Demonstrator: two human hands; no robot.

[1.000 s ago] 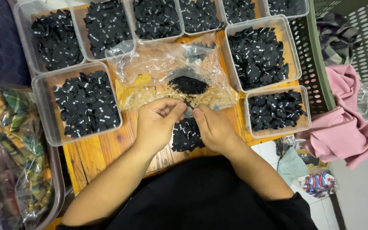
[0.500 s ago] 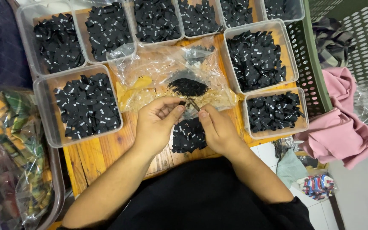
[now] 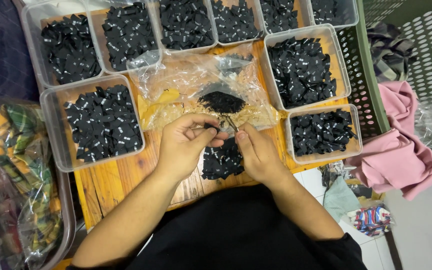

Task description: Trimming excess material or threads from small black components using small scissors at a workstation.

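Head view, left to right: a clear tub of black labels [image 3: 103, 125] sits at the bench's left edge. The left hand [image 3: 183, 145] pinches one small black label [image 3: 211, 129] between thumb and forefinger. The right hand [image 3: 258, 152] pinches small snips [image 3: 230, 122] just beside it, above a loose label pile [image 3: 222, 162] near the front edge. Trimming cleanly likely needs the label held taut, with the blades close to its edge.

black labels [image 3: 107, 124] with white marks; clear trays [image 3: 51, 127]; orange-brown wooden worktop [image 3: 106, 187]; pink cloth [image 3: 401, 155]; green perforated basket [image 3: 366, 80]; green-yellow plaid fabric [image 3: 21, 145].
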